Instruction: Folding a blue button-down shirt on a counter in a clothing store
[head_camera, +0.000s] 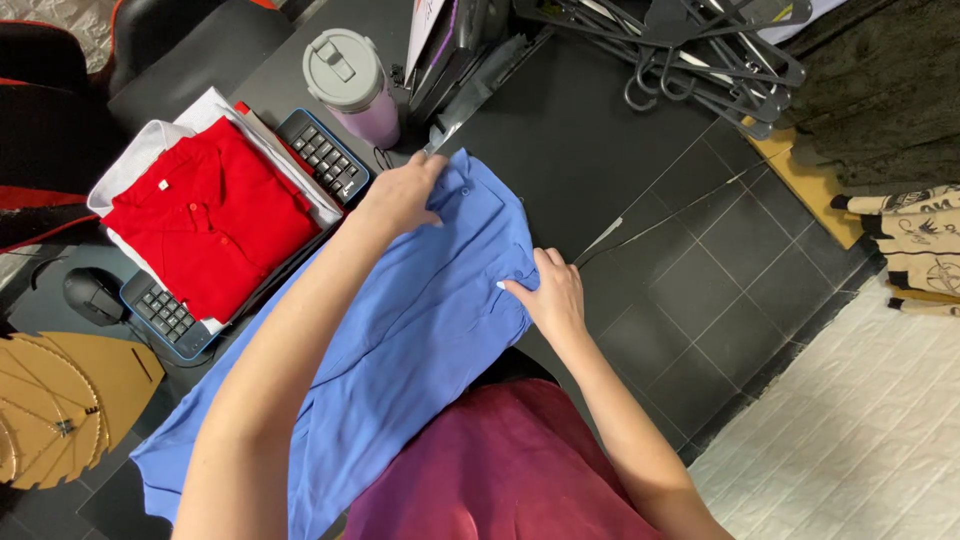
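While lying spread across the dark work table (560, 140), a long blue cotton shirt (400, 340) is being flattened by two bare hands.

The shirt is running from the near left corner to the table's middle; left of it, a folded red polo shirt (205, 215) is sitting on a white stack over a black keyboard (325, 155). The left hand (405, 190) is pressing the shirt's far end, fingers curled onto the cloth. The right hand (553, 292) is pinching its right edge. A lilac lidded tumbler (355, 85) is standing beyond.
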